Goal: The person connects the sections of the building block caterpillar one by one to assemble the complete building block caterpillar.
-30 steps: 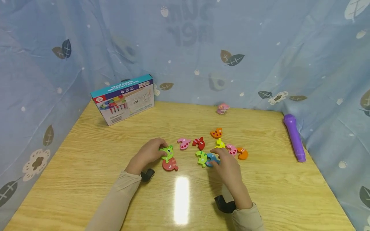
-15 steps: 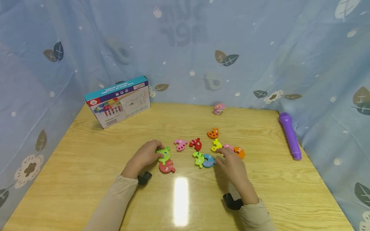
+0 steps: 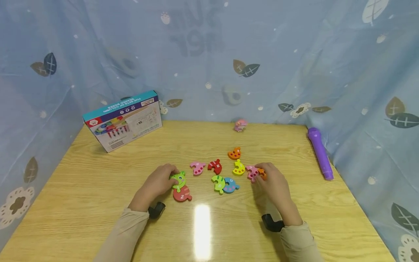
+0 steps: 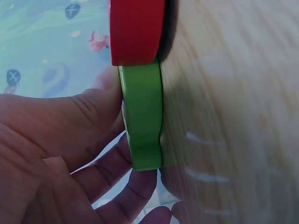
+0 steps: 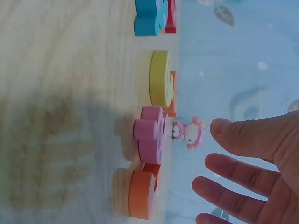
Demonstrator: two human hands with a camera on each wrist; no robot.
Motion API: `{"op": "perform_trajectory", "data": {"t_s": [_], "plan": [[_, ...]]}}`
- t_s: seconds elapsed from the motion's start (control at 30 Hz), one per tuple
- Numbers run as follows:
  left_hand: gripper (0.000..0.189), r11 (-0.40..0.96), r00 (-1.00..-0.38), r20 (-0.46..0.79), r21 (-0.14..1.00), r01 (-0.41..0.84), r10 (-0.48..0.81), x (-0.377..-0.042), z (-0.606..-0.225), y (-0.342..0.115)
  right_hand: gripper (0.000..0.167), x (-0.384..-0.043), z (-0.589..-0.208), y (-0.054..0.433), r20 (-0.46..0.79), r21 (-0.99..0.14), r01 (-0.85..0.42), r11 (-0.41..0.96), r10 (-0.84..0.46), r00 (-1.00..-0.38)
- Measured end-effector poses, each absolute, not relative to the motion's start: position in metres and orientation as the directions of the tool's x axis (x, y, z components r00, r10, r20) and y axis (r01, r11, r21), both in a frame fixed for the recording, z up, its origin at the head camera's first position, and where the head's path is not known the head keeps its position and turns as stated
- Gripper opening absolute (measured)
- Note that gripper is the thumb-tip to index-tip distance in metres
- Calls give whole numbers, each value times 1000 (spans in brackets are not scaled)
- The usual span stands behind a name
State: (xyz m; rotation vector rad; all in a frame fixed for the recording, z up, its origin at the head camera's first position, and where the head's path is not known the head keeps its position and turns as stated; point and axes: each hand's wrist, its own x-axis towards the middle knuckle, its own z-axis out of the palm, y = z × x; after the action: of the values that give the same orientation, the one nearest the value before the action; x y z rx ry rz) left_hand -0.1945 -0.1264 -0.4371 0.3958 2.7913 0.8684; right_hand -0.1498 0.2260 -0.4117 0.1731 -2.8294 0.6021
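Between the thumb and fingers of my left hand [image 3: 154,185] is a green animal-head puzzle piece [image 3: 180,178], numbered 1; the left wrist view shows the grip on its thick green edge [image 4: 142,112]. A red puzzle piece [image 3: 181,195] marked 2 joins it on the near side. My right hand [image 3: 277,183] hovers over the right end of the loose pieces, partly covering an orange piece [image 3: 263,173]. Beside its fingertips lies a pink dotted piece [image 3: 251,172]. In the right wrist view the thumb and fingers of that hand [image 5: 254,163] are spread apart and hold nothing.
Loose pieces in mid-table: yellow [image 3: 239,168], orange 3 [image 3: 234,154], red 8 [image 3: 216,166], pink 4 [image 3: 197,168], and green 5 [image 3: 218,184] against blue 6 [image 3: 231,186]. Behind them are a box [image 3: 127,123] and pink figurine [image 3: 240,125]; a purple microphone [image 3: 320,154] lies right.
My right hand has moved right, from over the blue and yellow pieces to the pink and orange ones. The left hand keeps its hold on the green piece. The head view has shifted slightly.
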Motion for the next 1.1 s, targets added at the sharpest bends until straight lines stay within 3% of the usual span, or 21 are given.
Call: {"op": "perform_trajectory", "data": {"t_s": [0.33,0.73,0.9,1.1], "plan": [[21,785,-946,-99,588,195,309,-190,-438,-132,32,-177,-409,223,221,-376,-184,908,-104,-970],[21,789,-942,-79,573,224,325,-198,-437,-124,47,-250,-409,205,-36,-341,-69,937,-86,-996],[21,795,-945,-87,567,213,315,-197,-436,-124,55,-261,-411,198,-108,-322,-59,945,-99,-989],[23,793,-945,-97,575,203,312,-195,-435,-127,51,-263,-414,194,-139,-308,-68,949,-116,-983]]}}
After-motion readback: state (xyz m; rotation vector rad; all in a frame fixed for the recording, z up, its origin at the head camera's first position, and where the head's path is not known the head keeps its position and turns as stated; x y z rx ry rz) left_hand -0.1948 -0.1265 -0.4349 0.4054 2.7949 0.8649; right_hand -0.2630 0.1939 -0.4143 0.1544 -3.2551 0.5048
